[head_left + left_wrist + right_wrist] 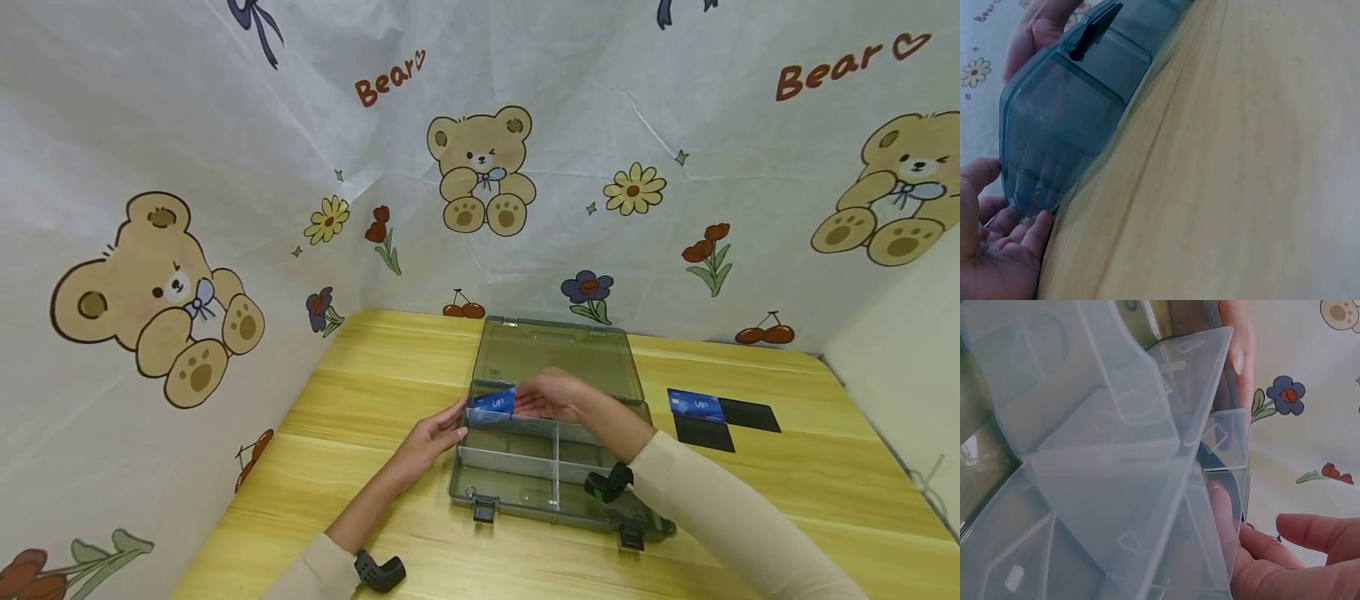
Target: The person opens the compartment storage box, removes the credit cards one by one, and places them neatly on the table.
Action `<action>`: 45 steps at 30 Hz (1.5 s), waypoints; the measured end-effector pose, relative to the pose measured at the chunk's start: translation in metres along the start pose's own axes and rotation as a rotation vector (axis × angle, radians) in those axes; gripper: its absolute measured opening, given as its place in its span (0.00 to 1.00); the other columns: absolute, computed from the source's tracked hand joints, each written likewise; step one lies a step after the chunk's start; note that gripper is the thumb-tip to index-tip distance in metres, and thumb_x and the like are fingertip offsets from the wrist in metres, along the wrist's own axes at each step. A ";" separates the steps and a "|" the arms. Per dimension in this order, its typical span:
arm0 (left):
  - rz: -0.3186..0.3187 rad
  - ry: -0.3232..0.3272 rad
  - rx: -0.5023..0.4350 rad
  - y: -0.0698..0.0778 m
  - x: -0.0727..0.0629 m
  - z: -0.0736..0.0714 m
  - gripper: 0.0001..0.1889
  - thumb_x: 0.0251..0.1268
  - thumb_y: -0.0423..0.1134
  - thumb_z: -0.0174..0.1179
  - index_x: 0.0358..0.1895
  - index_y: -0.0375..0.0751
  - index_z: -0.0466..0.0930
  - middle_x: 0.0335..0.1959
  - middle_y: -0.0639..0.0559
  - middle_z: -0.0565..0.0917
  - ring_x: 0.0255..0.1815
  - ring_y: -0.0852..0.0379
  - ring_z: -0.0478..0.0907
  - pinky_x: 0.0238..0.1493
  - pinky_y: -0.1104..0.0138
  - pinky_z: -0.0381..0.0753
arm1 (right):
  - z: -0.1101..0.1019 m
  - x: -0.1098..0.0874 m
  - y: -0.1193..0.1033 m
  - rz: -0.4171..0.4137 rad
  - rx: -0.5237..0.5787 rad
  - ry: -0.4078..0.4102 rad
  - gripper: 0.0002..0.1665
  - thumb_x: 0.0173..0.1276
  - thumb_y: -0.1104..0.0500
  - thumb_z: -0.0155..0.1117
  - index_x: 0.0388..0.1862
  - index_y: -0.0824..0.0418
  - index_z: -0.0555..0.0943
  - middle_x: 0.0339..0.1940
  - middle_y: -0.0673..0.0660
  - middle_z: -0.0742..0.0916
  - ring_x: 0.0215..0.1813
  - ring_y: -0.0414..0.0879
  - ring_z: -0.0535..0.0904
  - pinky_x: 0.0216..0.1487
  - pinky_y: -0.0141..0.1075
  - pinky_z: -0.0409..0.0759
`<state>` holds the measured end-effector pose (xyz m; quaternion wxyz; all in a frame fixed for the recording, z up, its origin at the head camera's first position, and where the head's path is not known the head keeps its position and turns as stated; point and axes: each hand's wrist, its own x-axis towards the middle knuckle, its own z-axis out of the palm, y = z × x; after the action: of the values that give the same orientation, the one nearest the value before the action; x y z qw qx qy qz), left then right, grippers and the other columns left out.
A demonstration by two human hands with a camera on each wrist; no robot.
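A translucent grey-green divided storage box (510,492) stands on the table, its lid (558,358) tilted back. A blue card marked VIP (493,403) leans in its back left compartment. My right hand (547,395) reaches into the back row, fingertips right at the card's right end. The right wrist view shows that hand's fingers (1221,500) behind a clear divider (1104,506), the thumb (1313,530) apart from them. My left hand (427,443) touches the box's left side. In the left wrist view its thumb (982,172) lies at the rim and its fingers lower on the wall.
Right of the box lie another blue VIP card (696,406) and two black cards (750,415) on the wooden table (375,367). Two latches (483,510) stick out from the box's front. A white sheet printed with bears (483,171) hangs around the table.
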<state>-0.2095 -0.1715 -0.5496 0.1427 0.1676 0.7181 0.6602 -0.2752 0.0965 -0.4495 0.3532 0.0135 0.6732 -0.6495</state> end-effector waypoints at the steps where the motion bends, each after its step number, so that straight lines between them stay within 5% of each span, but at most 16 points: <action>1: -0.001 -0.001 0.000 0.000 0.000 0.000 0.33 0.79 0.45 0.56 0.81 0.52 0.56 0.81 0.52 0.55 0.80 0.49 0.54 0.76 0.56 0.60 | 0.001 0.000 0.000 -0.004 -0.013 0.003 0.21 0.79 0.68 0.49 0.61 0.86 0.70 0.44 0.69 0.84 0.43 0.52 0.86 0.53 0.41 0.86; 18: -0.003 -0.014 -0.009 0.001 0.001 0.001 0.33 0.79 0.45 0.56 0.82 0.51 0.55 0.81 0.52 0.55 0.80 0.49 0.53 0.76 0.55 0.60 | 0.012 0.009 0.000 -0.033 -0.127 0.076 0.18 0.77 0.69 0.53 0.56 0.85 0.75 0.48 0.76 0.85 0.37 0.50 0.85 0.47 0.41 0.88; 24: 0.003 -0.009 0.003 -0.002 0.001 0.001 0.34 0.79 0.46 0.56 0.82 0.51 0.55 0.82 0.51 0.54 0.81 0.47 0.52 0.76 0.54 0.61 | 0.012 0.008 0.000 -0.043 -0.153 0.091 0.18 0.76 0.69 0.54 0.58 0.82 0.76 0.42 0.70 0.88 0.35 0.49 0.86 0.45 0.41 0.89; 45: 0.004 -0.011 -0.003 0.001 -0.001 0.001 0.33 0.79 0.45 0.55 0.82 0.49 0.55 0.81 0.52 0.54 0.81 0.49 0.52 0.76 0.56 0.61 | -0.007 -0.015 -0.006 -0.137 -0.083 0.110 0.23 0.76 0.68 0.55 0.65 0.81 0.72 0.45 0.75 0.86 0.42 0.58 0.90 0.49 0.46 0.88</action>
<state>-0.2084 -0.1704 -0.5486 0.1455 0.1726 0.7159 0.6607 -0.2695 0.1084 -0.4378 0.2706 -0.0115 0.7174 -0.6419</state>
